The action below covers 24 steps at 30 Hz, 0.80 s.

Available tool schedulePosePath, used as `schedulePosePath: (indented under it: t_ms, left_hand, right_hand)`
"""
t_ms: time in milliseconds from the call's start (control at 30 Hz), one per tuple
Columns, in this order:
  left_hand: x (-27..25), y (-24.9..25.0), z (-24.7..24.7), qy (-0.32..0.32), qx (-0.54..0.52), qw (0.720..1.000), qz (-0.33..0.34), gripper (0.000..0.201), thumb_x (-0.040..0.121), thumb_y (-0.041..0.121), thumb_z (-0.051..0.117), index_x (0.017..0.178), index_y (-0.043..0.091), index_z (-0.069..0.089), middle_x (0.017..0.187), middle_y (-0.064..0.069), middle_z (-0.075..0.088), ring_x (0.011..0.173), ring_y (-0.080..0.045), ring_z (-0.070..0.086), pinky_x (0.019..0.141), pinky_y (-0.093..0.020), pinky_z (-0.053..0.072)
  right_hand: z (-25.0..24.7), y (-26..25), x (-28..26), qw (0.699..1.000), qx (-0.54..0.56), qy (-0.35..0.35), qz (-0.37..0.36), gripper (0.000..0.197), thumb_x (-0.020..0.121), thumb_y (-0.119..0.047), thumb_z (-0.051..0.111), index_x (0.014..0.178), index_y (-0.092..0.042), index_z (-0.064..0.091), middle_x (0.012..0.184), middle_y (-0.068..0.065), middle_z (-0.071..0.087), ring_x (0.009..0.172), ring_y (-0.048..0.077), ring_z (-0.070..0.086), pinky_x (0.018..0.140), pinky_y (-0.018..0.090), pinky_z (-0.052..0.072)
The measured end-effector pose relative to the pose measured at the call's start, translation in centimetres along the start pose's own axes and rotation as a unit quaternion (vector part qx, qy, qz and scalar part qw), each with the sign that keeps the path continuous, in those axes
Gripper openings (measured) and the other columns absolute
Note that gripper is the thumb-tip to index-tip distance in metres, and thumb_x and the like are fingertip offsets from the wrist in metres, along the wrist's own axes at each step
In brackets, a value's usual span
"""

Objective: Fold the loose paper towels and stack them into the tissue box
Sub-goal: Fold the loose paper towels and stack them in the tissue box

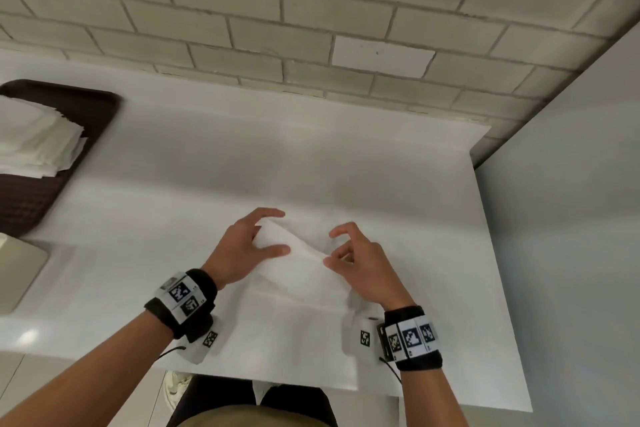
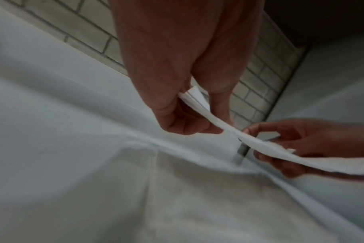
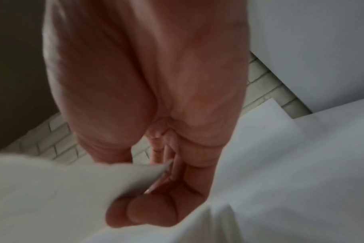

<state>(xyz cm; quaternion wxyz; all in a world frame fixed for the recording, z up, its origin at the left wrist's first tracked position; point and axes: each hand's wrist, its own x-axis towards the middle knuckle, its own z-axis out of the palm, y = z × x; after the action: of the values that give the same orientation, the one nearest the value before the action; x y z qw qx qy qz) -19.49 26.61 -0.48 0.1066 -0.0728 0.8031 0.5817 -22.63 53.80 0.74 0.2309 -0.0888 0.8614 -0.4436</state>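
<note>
Head view, nearest first: both hands work just past the table's [image 1: 485, 340] near edge. The left hand [image 1: 242, 250] pinches the far-left part of a white paper towel [image 1: 304, 270] between thumb and curled fingers; the left wrist view shows the doubled edge clamped there, raised off the surface. The right hand [image 1: 360, 270] pinches the towel's right side between thumb and fingertips, the other fingers loosely bent. The sheet sags between them, its near part lying on the table.

By the look of it, this is the folding step: one sheet is being brought over on itself, not yet creased. The next move likely calls for laying the lifted edge level with the lower one, then pressing the fold flat; thin paper held at two points may skew or crumple.

Farther off to the left, a dark brown tray [image 1: 86, 104] holds a stack of white towels [image 1: 38, 146], whether folded or loose cannot be told. A pale object [image 1: 17, 274] sits at the left edge, possibly the tissue box, though that is uncertain. Behind stands a tiled wall [image 1: 311, 10].
</note>
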Motion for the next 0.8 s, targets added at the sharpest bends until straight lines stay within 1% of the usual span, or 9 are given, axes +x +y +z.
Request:
schedulePosePath:
  t_ms: [67,133,200,300,400,567,667,733,800]
  left_hand:
    - [0.1,-1.5,0.7,0.019,0.096,0.995,0.008,0.049,0.084,0.034,0.092,0.124,0.040,0.065,0.065,0.009,0.065,0.059,-0.009,0.058,0.068,-0.023,0.052]
    - [0.1,-2.2,1.5,0.012,0.160,0.987,0.003,0.046,0.085,0.039,0.089,0.122,0.036,0.062,0.066,0.008,0.056,0.059,-0.008,0.051,0.065,-0.027,0.046]
    - [-0.1,-2.5,1.9,0.020,0.259,0.966,-0.009,0.057,0.083,0.056,0.084,0.128,0.032,0.057,0.092,0.004,0.064,0.082,-0.017,0.061,0.076,-0.034,0.052]
    - [-0.5,-2.4,2.1,0.041,0.440,0.892,0.092,0.112,0.065,0.092,0.067,0.150,0.023,0.047,0.145,-0.006,0.048,0.131,-0.032,0.051,0.104,-0.049,0.052]
    - [-0.1,-2.4,2.6,-0.126,0.495,0.845,0.157,0.148,0.053,0.095,0.067,0.169,0.021,0.012,0.174,-0.006,0.014,0.162,-0.030,0.012,0.132,-0.055,0.015]
    - [0.1,-2.3,3.4,-0.148,0.538,0.811,0.175,0.119,0.066,0.076,0.074,0.162,0.021,0.028,0.149,-0.003,0.043,0.138,-0.027,0.046,0.125,-0.050,0.027]
    - [-0.5,-2.9,3.0,-0.129,0.523,0.824,0.176,0.124,0.070,0.102,0.047,0.160,0.018,0.035,0.156,-0.006,0.037,0.145,-0.028,0.037,0.125,-0.053,0.029]
    - [-0.5,-3.3,2.8,-0.147,0.489,0.849,0.137,0.110,0.085,0.093,0.030,0.165,0.019,0.027,0.168,-0.004,0.025,0.156,-0.026,0.023,0.128,-0.053,0.024]
    - [-0.3,-3.3,2.7,-0.170,0.481,0.852,0.116,0.092,0.095,0.074,0.028,0.167,0.019,0.021,0.169,-0.003,0.023,0.157,-0.025,0.021,0.128,-0.054,0.024]
  right_hand:
    - [1.4,1.6,0.0,0.999,-0.037,0.014,0.016,0.034,0.099,-0.020,0.078,0.123,-0.033,0.057,0.094,-0.005,0.071,0.081,0.003,0.068,0.072,0.012,0.050]
    - [2.5,2.3,-0.1,0.996,-0.081,0.045,0.008,0.034,0.100,-0.020,0.076,0.123,-0.033,0.054,0.098,-0.006,0.066,0.091,0.006,0.066,0.080,0.020,0.050]
    - [2.8,2.2,-0.1,0.978,-0.189,0.085,-0.027,0.041,0.098,-0.039,0.075,0.131,-0.035,0.051,0.115,-0.008,0.061,0.109,0.015,0.060,0.092,0.033,0.050]
    - [3.2,1.5,-0.3,0.942,-0.331,0.035,-0.044,0.105,0.071,-0.086,0.067,0.156,-0.036,0.032,0.156,-0.006,0.037,0.147,0.020,0.032,0.122,0.045,0.032]
    - [4.5,1.6,-0.1,0.912,-0.396,-0.096,-0.030,0.146,0.054,-0.083,0.077,0.167,-0.029,0.002,0.170,0.004,0.012,0.161,0.030,0.010,0.132,0.055,0.008]
    - [3.7,1.2,0.2,0.903,-0.423,-0.056,-0.050,0.111,0.063,-0.076,0.079,0.153,-0.026,0.036,0.141,-0.001,0.036,0.134,0.026,0.041,0.117,0.043,0.034]
    - [3.5,1.5,-0.4,0.932,-0.356,-0.061,-0.013,0.133,0.061,-0.107,0.053,0.164,-0.030,0.024,0.161,-0.004,0.025,0.151,0.021,0.026,0.126,0.046,0.026]
    - [3.8,1.9,-0.3,0.938,-0.342,-0.044,-0.013,0.110,0.085,-0.100,0.032,0.169,-0.029,0.020,0.168,-0.006,0.021,0.158,0.019,0.021,0.129,0.048,0.023]
    - [3.9,2.2,-0.3,0.928,-0.371,-0.033,-0.020,0.087,0.102,-0.078,0.037,0.169,-0.025,0.020,0.168,-0.004,0.021,0.159,0.022,0.022,0.128,0.049,0.025]
